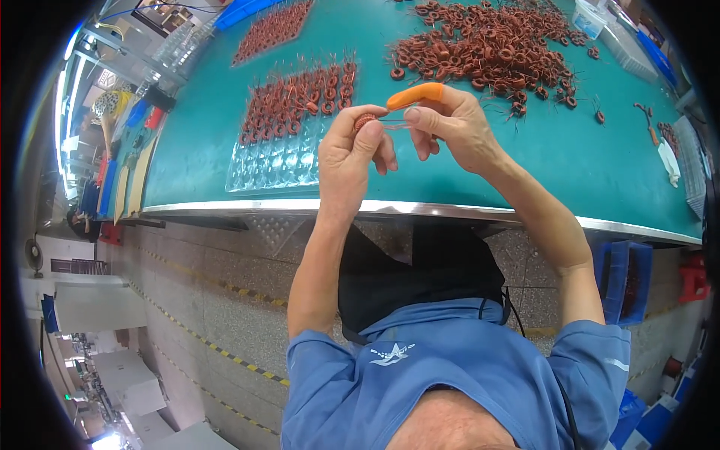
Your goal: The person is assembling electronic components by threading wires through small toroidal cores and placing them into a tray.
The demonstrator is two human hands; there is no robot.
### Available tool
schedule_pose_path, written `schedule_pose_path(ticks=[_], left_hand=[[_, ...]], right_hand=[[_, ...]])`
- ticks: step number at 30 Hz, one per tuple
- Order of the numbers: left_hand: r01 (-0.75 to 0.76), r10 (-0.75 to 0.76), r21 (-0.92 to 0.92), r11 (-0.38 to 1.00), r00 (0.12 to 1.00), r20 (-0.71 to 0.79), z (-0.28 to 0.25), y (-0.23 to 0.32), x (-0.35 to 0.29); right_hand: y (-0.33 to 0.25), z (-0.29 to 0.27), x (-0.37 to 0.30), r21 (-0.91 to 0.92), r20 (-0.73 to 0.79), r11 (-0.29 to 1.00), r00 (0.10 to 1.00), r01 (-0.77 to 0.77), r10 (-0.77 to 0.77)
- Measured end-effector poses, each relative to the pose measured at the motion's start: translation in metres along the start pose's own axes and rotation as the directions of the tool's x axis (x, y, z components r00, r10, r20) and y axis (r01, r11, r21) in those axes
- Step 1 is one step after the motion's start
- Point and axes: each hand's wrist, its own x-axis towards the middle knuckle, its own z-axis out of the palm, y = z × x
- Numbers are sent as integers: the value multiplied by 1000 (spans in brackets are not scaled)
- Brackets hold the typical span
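Observation:
Between the thumb and fingers of my left hand (346,154) is a small copper-wound toroid coil (365,121). Its wire leads (394,121) stretch to the right. My right hand (457,124) pinches these leads between thumb and fingers, and an orange finger cot (415,95) covers its index finger. Both hands are raised over the front part of the green table. Left of them lies a clear plastic tray (274,166) with several rows of coils (300,101) standing in its pockets; the pockets nearest me hold none.
A large heap of loose coils (487,49) covers the table's far middle. Another filled tray (271,34) lies at the far left. At the right are a wire-leaded tool with an orange part (652,133) and clear trays (694,169). The metal table edge (420,210) runs before me.

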Motion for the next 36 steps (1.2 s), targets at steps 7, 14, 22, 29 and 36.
schedule_pose_path(ticks=[7, 14, 22, 29, 36], left_hand=[[5, -14, -54, 999, 988, -155, 19, -7, -12], [31, -40, -78, 996, 992, -121, 18, 3, -11], [-160, 177, 338, 928, 984, -18, 17, 2, -12], [-72, 76, 160, 984, 997, -16, 14, -7, -13], [-125, 136, 127, 984, 987, -82, 5, -5, -6]], right_hand=[[1, 5, -4, -255, -78, 962, 990, 97, -121], [0, 2, -5, -198, -53, 978, 995, 66, -78], [1, -4, 0, 96, -18, 994, 998, -53, 55], [-6, 0, 0, -148, -116, 989, 993, 1, -19], [-12, -15, 0, -163, -159, 987, 987, 8, -34]])
